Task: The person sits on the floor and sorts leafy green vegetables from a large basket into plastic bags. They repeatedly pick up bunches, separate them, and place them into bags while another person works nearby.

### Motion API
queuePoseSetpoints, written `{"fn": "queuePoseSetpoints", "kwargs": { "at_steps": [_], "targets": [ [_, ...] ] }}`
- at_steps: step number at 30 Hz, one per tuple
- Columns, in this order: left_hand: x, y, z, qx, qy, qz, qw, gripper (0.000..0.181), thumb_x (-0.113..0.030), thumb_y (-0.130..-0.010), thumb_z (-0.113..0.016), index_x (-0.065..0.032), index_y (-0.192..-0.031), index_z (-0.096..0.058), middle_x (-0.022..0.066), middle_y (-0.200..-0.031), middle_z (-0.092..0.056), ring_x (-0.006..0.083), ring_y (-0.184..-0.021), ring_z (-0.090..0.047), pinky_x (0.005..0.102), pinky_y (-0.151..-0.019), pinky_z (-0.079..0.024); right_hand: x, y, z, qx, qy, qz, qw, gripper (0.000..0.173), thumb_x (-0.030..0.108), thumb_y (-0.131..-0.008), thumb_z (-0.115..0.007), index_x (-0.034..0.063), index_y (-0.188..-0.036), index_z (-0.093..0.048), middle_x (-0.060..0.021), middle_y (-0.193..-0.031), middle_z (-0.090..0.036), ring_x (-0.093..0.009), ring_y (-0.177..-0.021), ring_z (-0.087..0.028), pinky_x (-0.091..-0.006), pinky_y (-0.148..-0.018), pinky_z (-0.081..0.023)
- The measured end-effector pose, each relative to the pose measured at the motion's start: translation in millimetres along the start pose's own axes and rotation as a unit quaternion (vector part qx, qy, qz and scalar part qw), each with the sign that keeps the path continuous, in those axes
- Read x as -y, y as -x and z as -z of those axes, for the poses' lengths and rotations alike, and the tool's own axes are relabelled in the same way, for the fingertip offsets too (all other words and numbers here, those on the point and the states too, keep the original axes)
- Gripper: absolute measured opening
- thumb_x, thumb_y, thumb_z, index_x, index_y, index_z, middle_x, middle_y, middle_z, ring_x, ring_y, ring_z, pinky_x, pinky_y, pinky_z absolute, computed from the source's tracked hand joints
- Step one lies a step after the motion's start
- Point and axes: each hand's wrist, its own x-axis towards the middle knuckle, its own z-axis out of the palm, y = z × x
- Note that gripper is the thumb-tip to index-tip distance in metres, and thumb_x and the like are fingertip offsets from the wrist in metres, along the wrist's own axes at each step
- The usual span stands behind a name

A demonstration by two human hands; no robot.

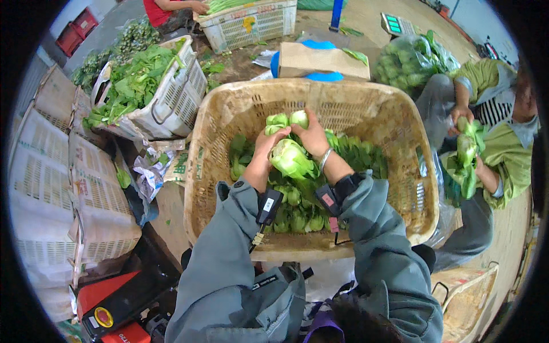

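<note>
Both hands are together over the middle of a worn, cream plastic crate (pixel 315 88). My left hand (pixel 265 150) grips pale-stemmed bok choy heads (pixel 278 121) at its fingertips. My right hand (pixel 312 136), with a bracelet at the wrist, curls around another bok choy head (pixel 299 119). Between the wrists sits a larger bok choy head (pixel 292 159), its cut base towards me; whether a palm supports it is hidden. Rows of bok choy (pixel 300 218) line the crate's near side, and more leafy heads (pixel 360 152) lie at the right.
At the left stands a white crate (pixel 180 94) heaped with greens, beside stacked crates (pixel 103 197). Beyond my crate are a cardboard box (pixel 324 62) and a digital scale (pixel 396 25). A seated person (pixel 493 128) at the right handles bok choy near a filled plastic bag (pixel 411 62).
</note>
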Motion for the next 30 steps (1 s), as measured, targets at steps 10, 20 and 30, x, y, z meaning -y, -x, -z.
{"fn": "queuePoseSetpoints", "kwargs": {
  "at_steps": [10, 20, 30],
  "targets": [
    [135, -45, 38, 0.012, -0.200, 0.272, 0.941, 0.058, -0.029, -0.082, -0.066, 0.0030, -0.125, -0.045, 0.0129, -0.122, -0.052, 0.0210, -0.096, -0.058, 0.0351, -0.074, -0.050, -162, 38, -36, 0.200, 0.040, -0.199, 0.959, 0.079, 0.061, -0.087, -0.033, 0.0001, -0.138, -0.030, -0.0267, -0.137, -0.034, -0.038, -0.127, -0.034, -0.0434, -0.104, -0.028],
    [157, 6, 32, -0.039, -0.332, 0.219, 0.917, 0.087, -0.017, -0.076, -0.069, 0.0078, -0.139, -0.016, 0.0191, -0.126, -0.048, 0.0250, -0.102, -0.055, 0.0332, -0.083, -0.046, -110, 131, 8, 0.389, 0.281, -0.023, 0.877, 0.087, 0.051, -0.062, -0.073, 0.0032, -0.129, -0.042, -0.0227, -0.123, -0.050, -0.038, -0.112, -0.046, -0.0435, -0.094, -0.037],
    [77, 8, 78, 0.049, -0.436, 0.198, 0.877, 0.069, -0.022, -0.068, -0.077, 0.0097, -0.121, -0.046, 0.0175, -0.112, -0.058, 0.0249, -0.100, -0.057, 0.0321, -0.086, -0.045, -104, 84, 69, 0.369, -0.081, -0.225, 0.898, 0.071, 0.023, -0.061, -0.071, 0.0030, -0.124, -0.045, -0.0109, -0.106, -0.060, -0.021, -0.095, -0.058, -0.0341, -0.085, -0.045]
  ]
}}
